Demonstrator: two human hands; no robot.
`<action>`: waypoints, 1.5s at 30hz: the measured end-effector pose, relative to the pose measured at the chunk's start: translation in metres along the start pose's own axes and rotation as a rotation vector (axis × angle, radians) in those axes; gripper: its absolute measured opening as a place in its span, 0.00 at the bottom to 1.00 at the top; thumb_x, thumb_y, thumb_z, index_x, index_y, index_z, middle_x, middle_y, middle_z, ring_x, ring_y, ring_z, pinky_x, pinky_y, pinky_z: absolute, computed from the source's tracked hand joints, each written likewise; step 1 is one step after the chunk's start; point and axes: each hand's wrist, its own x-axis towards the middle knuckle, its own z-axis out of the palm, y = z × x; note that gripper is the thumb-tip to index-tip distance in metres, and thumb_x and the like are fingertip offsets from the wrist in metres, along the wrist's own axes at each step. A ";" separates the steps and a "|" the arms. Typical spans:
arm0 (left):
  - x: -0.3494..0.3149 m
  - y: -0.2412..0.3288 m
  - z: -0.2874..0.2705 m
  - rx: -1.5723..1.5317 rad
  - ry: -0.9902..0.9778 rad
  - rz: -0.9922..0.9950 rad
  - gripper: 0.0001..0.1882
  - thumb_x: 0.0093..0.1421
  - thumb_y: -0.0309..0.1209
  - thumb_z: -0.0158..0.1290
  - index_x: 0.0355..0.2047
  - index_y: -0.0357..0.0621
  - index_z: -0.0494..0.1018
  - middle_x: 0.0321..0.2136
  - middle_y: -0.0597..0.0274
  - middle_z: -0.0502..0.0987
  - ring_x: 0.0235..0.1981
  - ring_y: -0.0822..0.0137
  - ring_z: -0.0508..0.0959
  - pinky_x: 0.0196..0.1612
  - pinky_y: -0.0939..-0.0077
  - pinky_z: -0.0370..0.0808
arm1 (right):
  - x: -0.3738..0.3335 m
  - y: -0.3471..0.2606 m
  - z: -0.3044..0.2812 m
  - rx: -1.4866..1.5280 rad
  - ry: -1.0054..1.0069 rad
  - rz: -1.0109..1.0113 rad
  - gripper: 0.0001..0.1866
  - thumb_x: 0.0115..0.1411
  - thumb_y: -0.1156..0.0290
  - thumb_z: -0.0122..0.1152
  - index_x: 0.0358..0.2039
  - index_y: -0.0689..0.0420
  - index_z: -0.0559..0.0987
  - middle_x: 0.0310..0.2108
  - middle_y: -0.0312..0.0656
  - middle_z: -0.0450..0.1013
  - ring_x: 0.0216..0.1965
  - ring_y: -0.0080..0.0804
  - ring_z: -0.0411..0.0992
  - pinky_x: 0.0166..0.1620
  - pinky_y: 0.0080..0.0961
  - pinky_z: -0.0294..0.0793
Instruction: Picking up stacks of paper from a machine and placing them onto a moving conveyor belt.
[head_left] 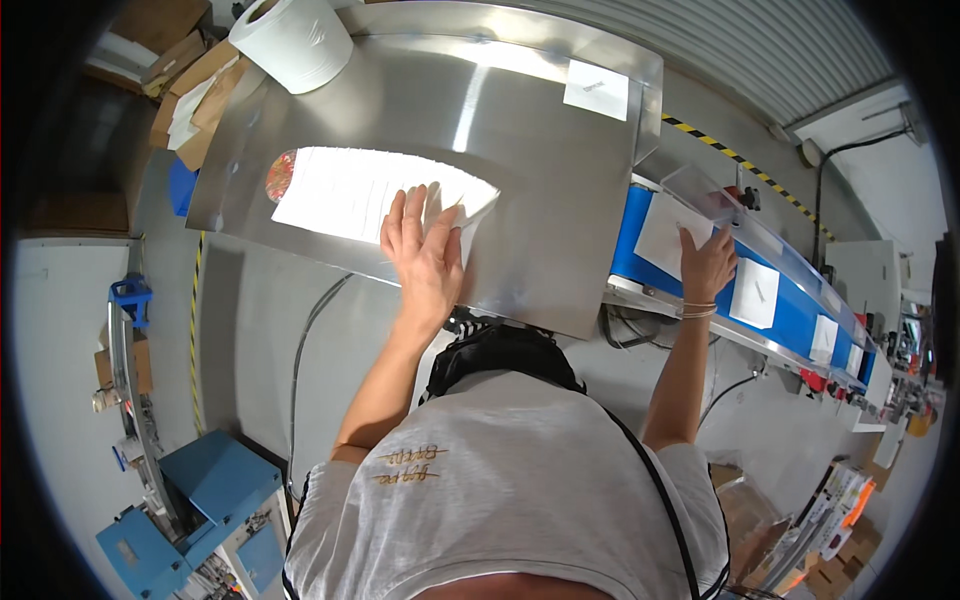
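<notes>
A fanned row of white flat sheets or packets (350, 190) lies on the steel table (560, 230). My left hand (425, 250) rests on the right end of this row, fingers stretched and apart. To the right, a blue conveyor belt (632, 235) carries white flat pieces spaced along it. My right hand (708, 265) is over the nearest white piece (660, 235), touching its right side with fingers spread. Farther down the belt lies another white piece (755, 295) with a small dark print. Whether the pieces are paper or filled packets, I cannot tell.
A red patterned round thing (281, 176) sits at the row's left end. A large white roll (292, 45) stands at the table's far left corner, and a printed white sheet (597, 90) lies far right. A clear guard (790, 250) runs along the belt's far side.
</notes>
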 end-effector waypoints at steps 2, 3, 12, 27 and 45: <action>-0.001 -0.001 -0.001 -0.012 -0.013 -0.014 0.15 0.48 0.20 0.55 0.37 0.46 0.77 0.56 0.53 0.63 0.60 0.46 0.56 0.60 0.48 0.49 | 0.001 -0.031 -0.009 0.456 -0.193 -0.232 0.31 0.46 0.60 0.69 0.49 0.60 0.69 0.46 0.48 0.70 0.46 0.44 0.68 0.49 0.36 0.67; -0.002 -0.001 -0.002 -0.017 -0.027 -0.011 0.14 0.48 0.20 0.55 0.37 0.47 0.77 0.56 0.53 0.62 0.61 0.45 0.55 0.60 0.47 0.48 | -0.005 -0.052 -0.009 0.732 -0.240 -0.430 0.30 0.46 0.63 0.69 0.48 0.60 0.70 0.45 0.47 0.70 0.46 0.44 0.68 0.49 0.36 0.68; 0.007 -0.002 -0.010 -0.002 -0.083 0.012 0.22 0.50 0.31 0.60 0.48 0.46 0.72 0.62 0.47 0.55 0.63 0.43 0.51 0.61 0.50 0.49 | -0.040 -0.174 -0.028 1.296 -1.021 -0.779 0.21 0.51 0.61 0.66 0.41 0.58 0.72 0.38 0.42 0.69 0.41 0.33 0.67 0.45 0.25 0.67; 0.001 -0.014 -0.005 0.069 -0.011 0.037 0.16 0.51 0.20 0.54 0.42 0.44 0.75 0.55 0.50 0.64 0.58 0.46 0.59 0.58 0.52 0.56 | 0.013 0.028 0.027 0.183 0.071 -0.061 0.28 0.49 0.53 0.64 0.44 0.59 0.72 0.39 0.50 0.73 0.37 0.51 0.71 0.39 0.41 0.70; 0.006 -0.034 -0.012 0.054 -0.044 -0.010 0.18 0.52 0.24 0.55 0.46 0.42 0.73 0.56 0.46 0.62 0.59 0.44 0.57 0.60 0.48 0.50 | -0.029 -0.091 0.018 1.162 -0.817 -0.088 0.15 0.57 0.61 0.61 0.33 0.61 0.73 0.27 0.35 0.72 0.29 0.18 0.67 0.32 0.20 0.68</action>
